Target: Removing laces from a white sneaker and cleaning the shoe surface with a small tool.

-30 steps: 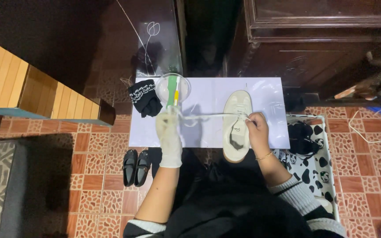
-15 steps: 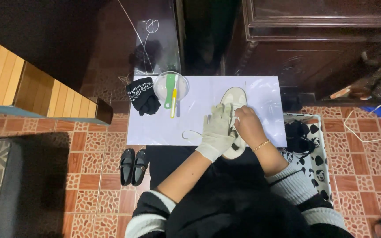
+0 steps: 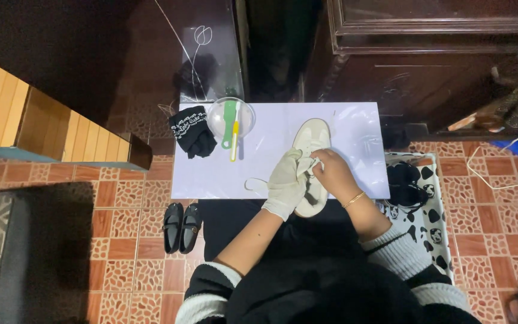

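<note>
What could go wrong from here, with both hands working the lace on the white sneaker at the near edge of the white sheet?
The white sneaker overhangs the near edge of the white sheet by its heel; a firm pull from the gloved left hand or bare right hand might tip it off. The loose white lace trails toward that edge and could snag. A wide left elbow swing may knock the clear round bowl holding brushes.
</note>
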